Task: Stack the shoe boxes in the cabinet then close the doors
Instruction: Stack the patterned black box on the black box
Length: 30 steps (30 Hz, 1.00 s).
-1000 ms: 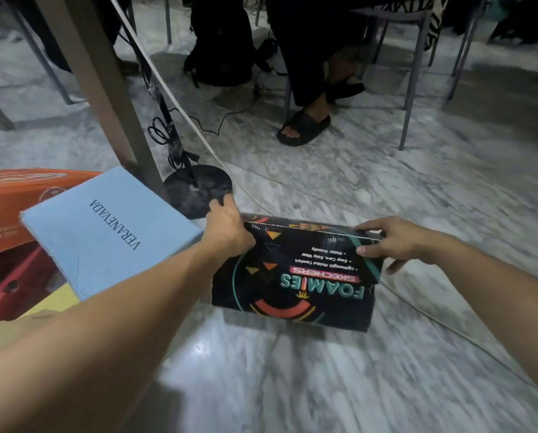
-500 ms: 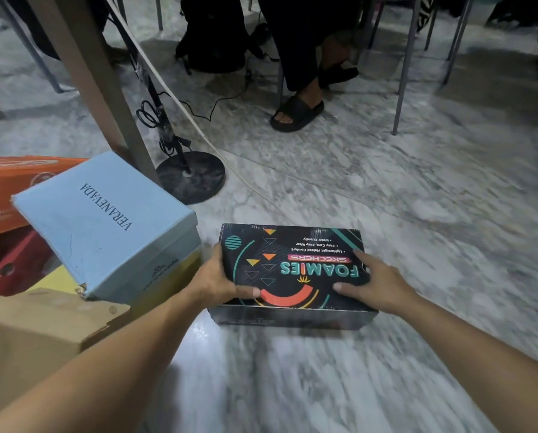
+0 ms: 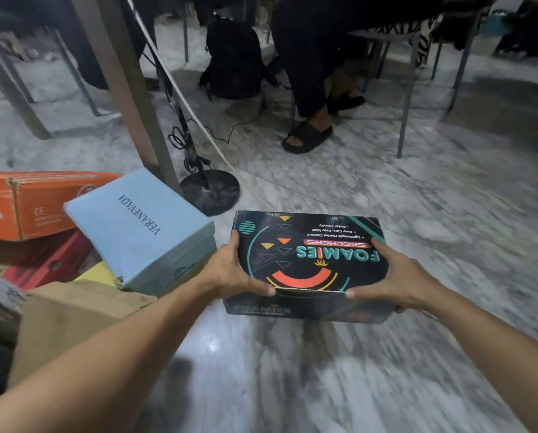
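Your left hand (image 3: 230,273) and right hand (image 3: 395,276) clamp the black shoe box (image 3: 311,257) ends; keep it level, thumbs pinning the lid.

I see a black box (image 3: 311,254) printed with teal lettering, a pink band, an orange-red arc and orange and yellow triangles. Left of it sit a pale blue box (image 3: 139,229) with dark lettering and an orange box (image 3: 27,204). The floor (image 3: 449,214) is grey-white marble.
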Each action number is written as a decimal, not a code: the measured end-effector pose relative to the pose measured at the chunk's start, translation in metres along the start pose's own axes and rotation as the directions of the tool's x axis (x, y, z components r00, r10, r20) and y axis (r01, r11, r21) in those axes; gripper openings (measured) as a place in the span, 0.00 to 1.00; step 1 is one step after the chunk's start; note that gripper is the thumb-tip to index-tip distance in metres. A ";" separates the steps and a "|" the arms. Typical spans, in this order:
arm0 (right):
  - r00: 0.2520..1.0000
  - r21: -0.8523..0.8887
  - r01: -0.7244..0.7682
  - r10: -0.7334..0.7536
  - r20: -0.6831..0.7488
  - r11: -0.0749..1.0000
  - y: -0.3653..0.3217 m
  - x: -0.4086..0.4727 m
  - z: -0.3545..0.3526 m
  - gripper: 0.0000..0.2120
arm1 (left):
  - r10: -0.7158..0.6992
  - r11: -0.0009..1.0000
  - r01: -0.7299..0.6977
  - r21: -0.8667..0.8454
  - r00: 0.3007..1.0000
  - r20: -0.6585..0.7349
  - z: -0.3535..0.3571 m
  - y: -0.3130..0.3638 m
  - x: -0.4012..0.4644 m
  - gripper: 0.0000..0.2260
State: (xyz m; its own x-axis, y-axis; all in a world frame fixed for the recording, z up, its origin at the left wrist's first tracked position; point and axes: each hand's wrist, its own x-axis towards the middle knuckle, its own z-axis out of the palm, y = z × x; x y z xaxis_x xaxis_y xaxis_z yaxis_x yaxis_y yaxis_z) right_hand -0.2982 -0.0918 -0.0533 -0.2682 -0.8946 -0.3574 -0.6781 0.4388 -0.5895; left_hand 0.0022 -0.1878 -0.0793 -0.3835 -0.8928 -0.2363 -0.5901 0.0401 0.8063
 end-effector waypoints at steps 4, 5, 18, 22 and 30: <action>0.995 0.008 0.092 -0.092 -0.031 0.996 -0.044 -0.021 -0.040 0.57 | 0.074 0.997 -0.076 -0.017 0.994 -0.083 -0.032 0.038 -0.022 0.50; 0.995 0.015 0.101 -0.100 -0.026 0.995 -0.057 -0.026 -0.048 0.58 | 0.079 0.996 -0.082 -0.023 0.990 -0.115 -0.043 0.047 -0.030 0.48; 0.885 -0.071 0.456 -0.443 0.139 0.887 -0.270 -0.097 -0.051 0.58 | -0.053 0.998 0.036 -0.046 0.888 -0.457 -0.218 0.080 -0.205 0.43; 0.813 -0.117 0.566 -0.529 0.242 0.816 -0.327 -0.122 -0.022 0.59 | -0.159 0.986 0.155 -0.054 0.811 -0.564 -0.247 0.064 -0.274 0.44; 0.596 -0.150 0.782 -0.657 0.462 0.605 -0.404 -0.180 0.036 0.58 | -0.364 0.931 0.240 -0.274 0.649 -0.668 -0.244 0.028 -0.403 0.37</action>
State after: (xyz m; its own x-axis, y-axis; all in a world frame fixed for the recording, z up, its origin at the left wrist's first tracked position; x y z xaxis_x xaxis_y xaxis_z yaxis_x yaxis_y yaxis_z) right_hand 0.0492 -0.1047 0.2232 0.6014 -0.7827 -0.1604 -0.7226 -0.4471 -0.5272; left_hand 0.3133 0.0638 0.1705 0.4409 -0.8936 -0.0843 -0.4466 -0.2999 0.8430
